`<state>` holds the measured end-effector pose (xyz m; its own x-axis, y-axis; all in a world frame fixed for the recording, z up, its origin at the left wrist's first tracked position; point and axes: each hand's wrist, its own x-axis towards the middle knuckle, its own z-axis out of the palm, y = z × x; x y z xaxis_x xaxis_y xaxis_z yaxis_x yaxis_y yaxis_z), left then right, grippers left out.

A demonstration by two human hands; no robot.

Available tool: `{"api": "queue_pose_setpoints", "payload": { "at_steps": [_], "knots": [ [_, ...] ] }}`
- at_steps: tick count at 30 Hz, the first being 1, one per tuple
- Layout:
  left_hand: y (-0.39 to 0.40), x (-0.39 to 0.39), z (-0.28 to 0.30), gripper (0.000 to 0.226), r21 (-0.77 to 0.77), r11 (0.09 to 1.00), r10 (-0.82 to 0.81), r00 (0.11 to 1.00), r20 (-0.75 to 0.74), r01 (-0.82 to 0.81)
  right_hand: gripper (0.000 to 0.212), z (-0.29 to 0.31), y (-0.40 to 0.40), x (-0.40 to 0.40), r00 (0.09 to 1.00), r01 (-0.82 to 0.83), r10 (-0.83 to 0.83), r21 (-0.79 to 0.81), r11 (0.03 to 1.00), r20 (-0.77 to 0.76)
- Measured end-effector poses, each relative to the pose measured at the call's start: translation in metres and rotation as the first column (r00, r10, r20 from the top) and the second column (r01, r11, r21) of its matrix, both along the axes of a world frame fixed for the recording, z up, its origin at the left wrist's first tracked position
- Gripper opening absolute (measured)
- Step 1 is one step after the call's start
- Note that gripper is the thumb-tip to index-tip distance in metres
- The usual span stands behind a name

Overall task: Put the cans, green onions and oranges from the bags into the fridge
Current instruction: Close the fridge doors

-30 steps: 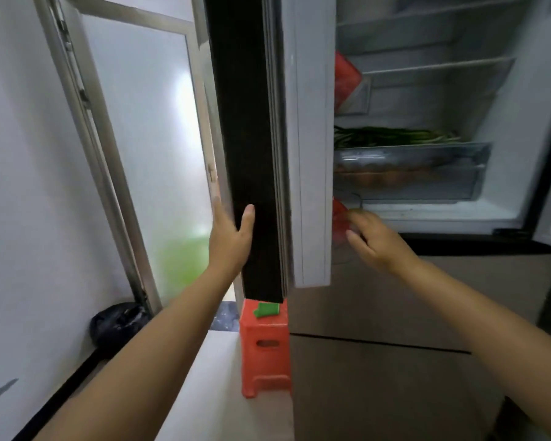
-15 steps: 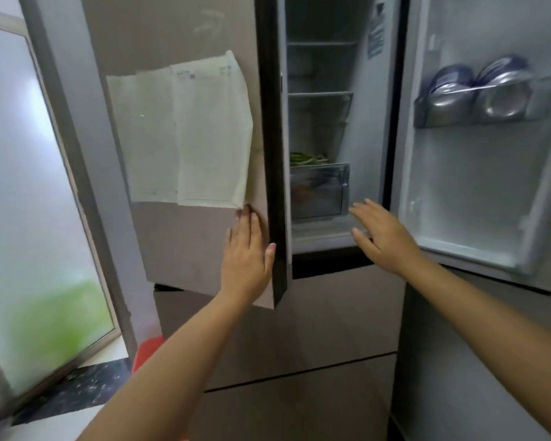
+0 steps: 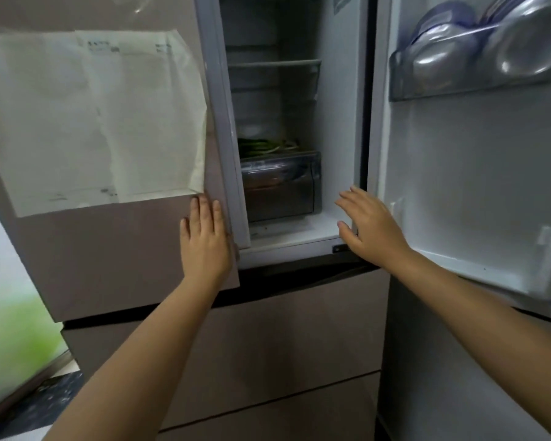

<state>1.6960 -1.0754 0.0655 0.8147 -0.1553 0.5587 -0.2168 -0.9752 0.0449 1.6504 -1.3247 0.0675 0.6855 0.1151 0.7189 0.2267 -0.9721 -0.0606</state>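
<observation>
Head view: green onions (image 3: 268,145) atop fridge drawer (image 3: 280,186)

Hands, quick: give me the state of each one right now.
Left hand: open, fingers straight, flat against the left fridge door, holding nothing.
Right hand: open, fingers spread, holding nothing, by the fridge's lower edge.

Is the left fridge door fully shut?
No, the left fridge door stands ajar under the flat left hand, green onions showing inside.
</observation>
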Motion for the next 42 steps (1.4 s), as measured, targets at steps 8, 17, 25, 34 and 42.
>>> {"api": "queue_pose_setpoints", "payload": {
  "at_steps": [8, 17, 25, 34, 42],
  "knots": [
    [-0.072, -0.069, -0.003, 0.063, 0.047, 0.965, -0.258, 0.966, -0.021, 0.259, 0.031, 0.007, -0.058, -0.107, 0.912, 0.104, -0.118, 0.058, 0.993, 0.393],
    [-0.180, -0.130, 0.001, 0.069, 0.064, 0.878, -0.478, 0.870, 0.119, 0.474, 0.055, 0.027, -0.148, -0.156, 0.929, 0.269, -0.370, 0.639, 0.721, 0.026],
    [-0.202, -0.142, -0.012, 0.056, -0.132, 0.909, -0.379, 0.916, 0.128, 0.395, 0.061, 0.004, -0.149, -0.168, 0.975, 0.129, -0.205, 0.538, 0.833, 0.084],
    [-0.127, -0.144, 0.001, 0.055, -0.202, 0.968, -0.099, 0.968, 0.231, 0.147, 0.033, -0.018, -0.083, -0.159, 0.789, -0.343, 0.346, -0.102, 0.934, 0.508],
    [-0.039, -0.094, 0.018, 0.056, -0.188, 0.982, 0.053, 0.963, 0.265, -0.002, 0.077, -0.014, 0.030, -0.052, 0.716, -0.509, 0.521, -0.163, 0.845, 0.465]
  ]
}}
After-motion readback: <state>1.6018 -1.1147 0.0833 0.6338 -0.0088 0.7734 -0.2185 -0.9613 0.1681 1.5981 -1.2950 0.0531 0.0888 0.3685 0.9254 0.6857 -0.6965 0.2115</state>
